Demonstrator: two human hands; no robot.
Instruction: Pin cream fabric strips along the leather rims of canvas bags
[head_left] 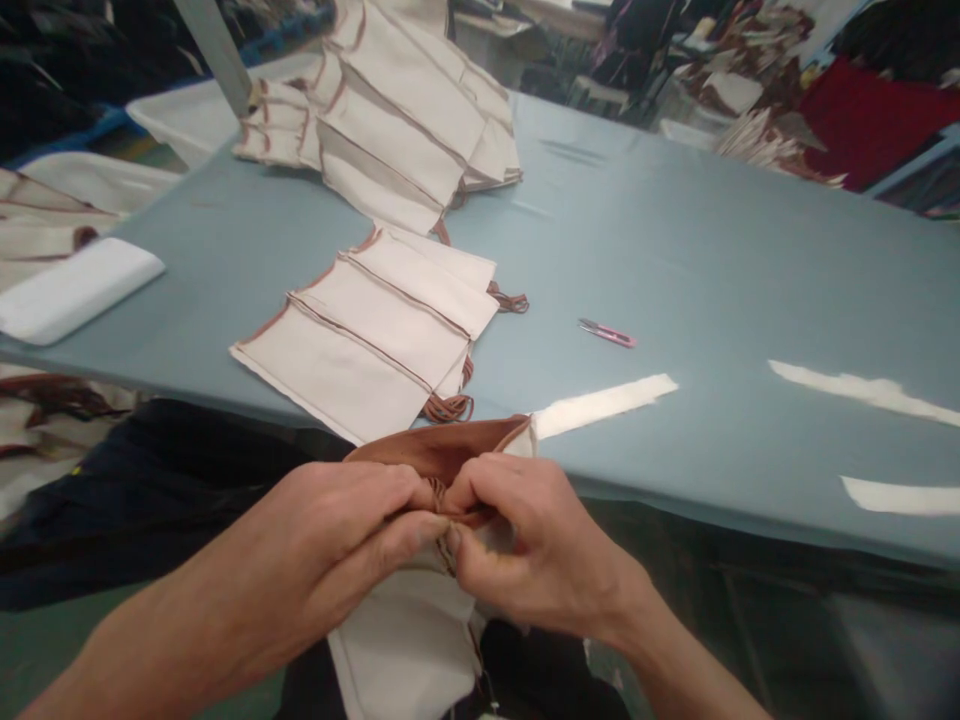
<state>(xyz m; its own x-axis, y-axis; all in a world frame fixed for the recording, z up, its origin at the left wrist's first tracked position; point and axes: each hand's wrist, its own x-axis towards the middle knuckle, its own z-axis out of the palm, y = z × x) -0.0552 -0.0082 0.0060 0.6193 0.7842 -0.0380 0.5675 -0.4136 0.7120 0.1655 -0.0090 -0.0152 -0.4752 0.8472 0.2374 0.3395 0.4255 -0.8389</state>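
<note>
A cream fabric bag (409, 640) with a brown lining hangs over my lap, below the front edge of the table. My left hand (341, 545) is closed, thumb and fingers pinching the bag's upper edge beside some brown cord (437, 490). Close against it, my right hand (525, 535) pinches the same edge, and the fingertips of both hands nearly meet. What lies between the fingertips is partly hidden. Just beyond, a stack of similar cream bags (375, 320) with brown piping lies on the table, bundled cords at its right side.
The blue-grey table (712, 270) carries a larger pile of cream bags (405, 110) at the back. Pink thread snips (607, 333) lie to the right, near a cream strip (607, 405). A white roll-shaped object (79, 290) rests at left; white bins (180, 115) stand beyond.
</note>
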